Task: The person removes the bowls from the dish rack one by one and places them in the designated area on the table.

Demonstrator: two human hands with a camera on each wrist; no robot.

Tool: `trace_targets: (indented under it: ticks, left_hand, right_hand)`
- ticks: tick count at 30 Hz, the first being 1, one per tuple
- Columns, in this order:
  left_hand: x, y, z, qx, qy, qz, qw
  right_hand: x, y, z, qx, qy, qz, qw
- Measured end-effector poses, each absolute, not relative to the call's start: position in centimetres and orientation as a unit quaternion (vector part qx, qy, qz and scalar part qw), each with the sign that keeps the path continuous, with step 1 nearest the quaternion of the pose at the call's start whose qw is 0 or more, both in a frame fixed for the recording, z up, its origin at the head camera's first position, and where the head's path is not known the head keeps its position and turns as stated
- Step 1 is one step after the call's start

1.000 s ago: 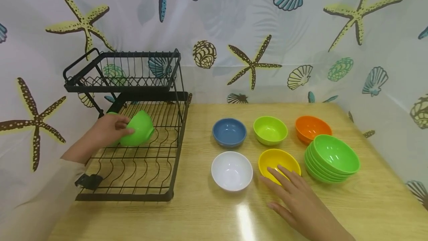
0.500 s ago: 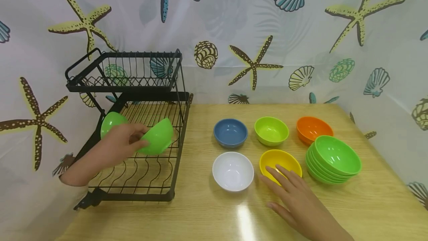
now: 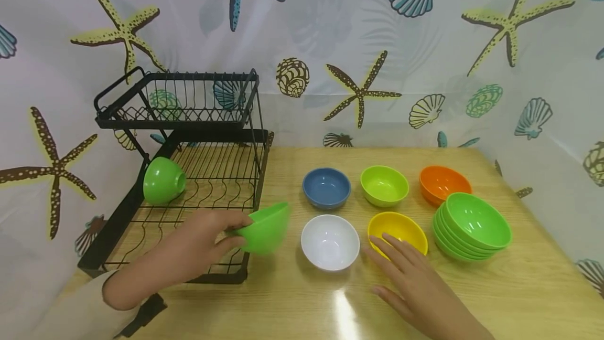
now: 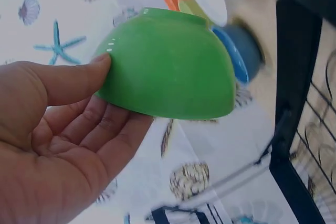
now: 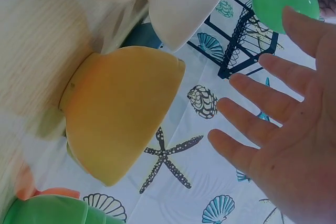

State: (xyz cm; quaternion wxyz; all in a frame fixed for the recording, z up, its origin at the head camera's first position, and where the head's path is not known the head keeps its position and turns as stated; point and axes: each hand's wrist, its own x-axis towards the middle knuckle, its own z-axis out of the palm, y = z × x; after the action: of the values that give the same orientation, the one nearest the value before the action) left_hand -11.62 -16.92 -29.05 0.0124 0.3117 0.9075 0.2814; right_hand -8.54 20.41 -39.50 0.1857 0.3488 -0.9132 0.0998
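In the head view my left hand (image 3: pixel 203 240) pinches the rim of a green bowl (image 3: pixel 266 230), held tilted above the front right corner of the dish rack. The left wrist view shows the thumb on the outside of this green bowl (image 4: pixel 168 72), with the other fingers at its rim. My right hand (image 3: pixel 415 287) has its fingers spread, near the front of the yellow bowl (image 3: pixel 394 227). In the right wrist view that palm (image 5: pixel 294 124) holds nothing and is apart from the yellow bowl (image 5: pixel 121 108). A white bowl (image 3: pixel 330 243) stands between the two hands.
Another green bowl (image 3: pixel 162 182) rests on its side in the black two-tier dish rack (image 3: pixel 222 278). Blue (image 3: pixel 325 188), lime (image 3: pixel 384 186) and orange bowls (image 3: pixel 443 182) stand behind. A stack of green bowls (image 3: pixel 472 227) is at the right, on the wooden table (image 3: pixel 292 308).
My left hand has carried the green bowl out of the rack, to the right and toward the front. The other green bowl in the rack is uncovered. My right hand has hardly moved.
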Motion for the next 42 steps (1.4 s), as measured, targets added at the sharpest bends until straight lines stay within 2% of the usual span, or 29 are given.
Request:
trace_targets:
  ticks: [6, 13, 17, 20, 25, 29, 34, 42]
  left_hand:
    - [-10.4, -14.2, -29.9, 0.371, 0.887, 0.273, 0.028]
    - [-9.5, -11.8, -31.3, 0.432, 0.865, 0.255, 0.017]
    - [-9.1, -10.9, -32.0, 0.454, 0.860, 0.231, 0.015]
    - [-8.9, -10.4, -32.5, 0.483, 0.851, 0.203, -0.017]
    - [-8.9, -10.0, -33.3, 0.544, 0.817, 0.147, -0.124]
    - [-9.1, -10.0, -33.8, 0.574, 0.791, 0.126, -0.174]
    - [-9.3, -10.1, -34.0, 0.602, 0.766, 0.099, -0.204]
    - [-9.9, -10.0, -34.2, 0.616, 0.755, 0.091, -0.205]
  right_hand:
    - [-8.4, 19.9, -39.1, 0.375, -0.894, 0.129, 0.207]
    - [-8.4, 19.5, -39.0, 0.398, -0.882, 0.148, 0.203]
    - [-8.4, 19.0, -39.0, 0.431, -0.853, 0.177, 0.236]
    - [-8.4, 18.7, -38.9, 0.448, -0.836, 0.190, 0.255]
    - [-8.2, 18.4, -38.8, 0.467, -0.820, 0.197, 0.267]
    - [-8.3, 18.2, -38.8, 0.493, -0.793, 0.212, 0.288]
    - [-8.1, 18.3, -38.7, 0.519, -0.761, 0.234, 0.313]
    - [-8.1, 18.2, -38.4, 0.531, -0.750, 0.247, 0.307]
